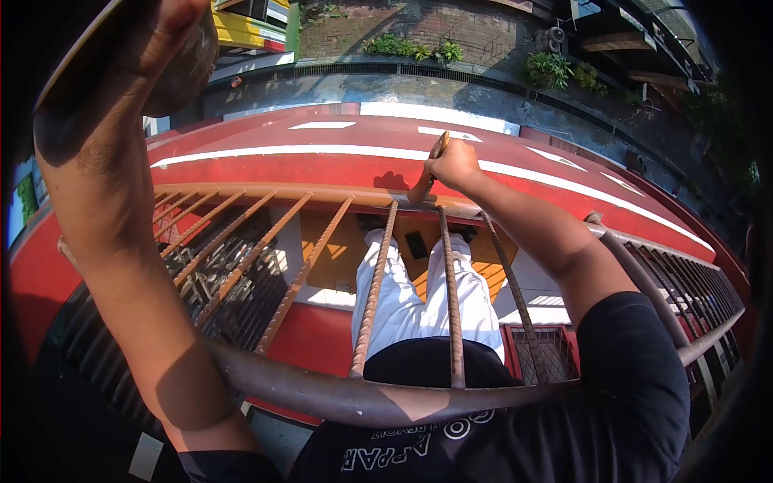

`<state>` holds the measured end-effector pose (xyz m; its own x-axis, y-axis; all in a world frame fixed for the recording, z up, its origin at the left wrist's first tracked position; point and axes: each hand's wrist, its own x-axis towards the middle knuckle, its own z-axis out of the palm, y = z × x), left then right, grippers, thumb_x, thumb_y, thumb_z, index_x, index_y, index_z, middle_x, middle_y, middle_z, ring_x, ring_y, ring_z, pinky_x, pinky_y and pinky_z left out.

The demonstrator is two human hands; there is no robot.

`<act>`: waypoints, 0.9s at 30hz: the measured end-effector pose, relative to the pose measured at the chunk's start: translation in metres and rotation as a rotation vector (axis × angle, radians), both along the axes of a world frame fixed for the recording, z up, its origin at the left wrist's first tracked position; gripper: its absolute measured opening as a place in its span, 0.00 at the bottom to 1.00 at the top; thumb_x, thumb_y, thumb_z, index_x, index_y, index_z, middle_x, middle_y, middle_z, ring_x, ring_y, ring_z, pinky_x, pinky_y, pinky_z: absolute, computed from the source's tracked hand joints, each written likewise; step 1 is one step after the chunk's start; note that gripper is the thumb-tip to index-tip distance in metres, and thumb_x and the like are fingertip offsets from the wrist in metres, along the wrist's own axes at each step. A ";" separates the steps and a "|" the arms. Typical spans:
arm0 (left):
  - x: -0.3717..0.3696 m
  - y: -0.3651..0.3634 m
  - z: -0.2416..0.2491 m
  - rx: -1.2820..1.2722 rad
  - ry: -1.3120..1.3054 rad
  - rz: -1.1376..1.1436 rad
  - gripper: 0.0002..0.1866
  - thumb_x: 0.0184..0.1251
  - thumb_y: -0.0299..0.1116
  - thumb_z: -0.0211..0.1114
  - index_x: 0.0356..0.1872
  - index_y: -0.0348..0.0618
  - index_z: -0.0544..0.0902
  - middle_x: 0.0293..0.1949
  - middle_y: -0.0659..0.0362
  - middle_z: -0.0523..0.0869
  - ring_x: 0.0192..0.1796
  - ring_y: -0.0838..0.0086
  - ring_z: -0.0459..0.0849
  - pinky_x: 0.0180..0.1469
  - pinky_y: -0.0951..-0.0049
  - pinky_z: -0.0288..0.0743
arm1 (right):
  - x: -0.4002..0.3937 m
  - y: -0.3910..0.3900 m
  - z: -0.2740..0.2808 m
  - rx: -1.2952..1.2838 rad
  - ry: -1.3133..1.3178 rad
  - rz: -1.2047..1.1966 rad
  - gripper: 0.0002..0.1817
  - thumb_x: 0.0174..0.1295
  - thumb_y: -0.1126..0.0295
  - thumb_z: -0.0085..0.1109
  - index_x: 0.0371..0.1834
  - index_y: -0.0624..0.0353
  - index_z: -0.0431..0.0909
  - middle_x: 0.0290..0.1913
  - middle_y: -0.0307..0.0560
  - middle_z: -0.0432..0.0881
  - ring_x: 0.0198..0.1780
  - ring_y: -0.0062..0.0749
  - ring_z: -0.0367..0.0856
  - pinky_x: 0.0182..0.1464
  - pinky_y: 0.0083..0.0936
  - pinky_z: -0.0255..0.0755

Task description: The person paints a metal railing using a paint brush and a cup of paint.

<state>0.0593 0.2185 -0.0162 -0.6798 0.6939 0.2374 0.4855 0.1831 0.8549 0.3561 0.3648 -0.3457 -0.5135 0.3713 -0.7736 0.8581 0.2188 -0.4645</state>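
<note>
My right hand (456, 165) is closed around a paintbrush (440, 145). Its bristle end points down at the far brown rail (322, 194) of a metal railing and appears to touch it. Raised at the upper left, my left hand (165, 40) is partly cut off by the frame edge. It grips a rounded, brown-stained container (187, 74), whose contents are hidden. Ribbed bars (304, 276) left of the brush carry an orange-brown coat, while bars (378, 290) nearer the middle look darker and rusty. My left forearm passes over the thick near rail (322, 393).
Beyond the railing lies a red ledge (266, 133) with white stripes. Far below are a paved lane (338, 88) and green plants (547, 71). Through the bars show white trousers (394, 278) and an orange-brown surface (326, 241). More railing (684, 278) curves away at right.
</note>
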 end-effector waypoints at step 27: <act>0.007 -0.020 0.008 0.027 0.020 0.024 0.22 0.61 0.24 0.74 0.58 0.38 0.82 0.53 0.54 0.86 0.59 0.67 0.84 0.69 0.62 0.73 | 0.045 -0.007 0.024 -0.156 0.587 0.222 0.09 0.53 0.71 0.72 0.35 0.58 0.82 0.35 0.51 0.87 0.39 0.44 0.88 0.43 0.34 0.81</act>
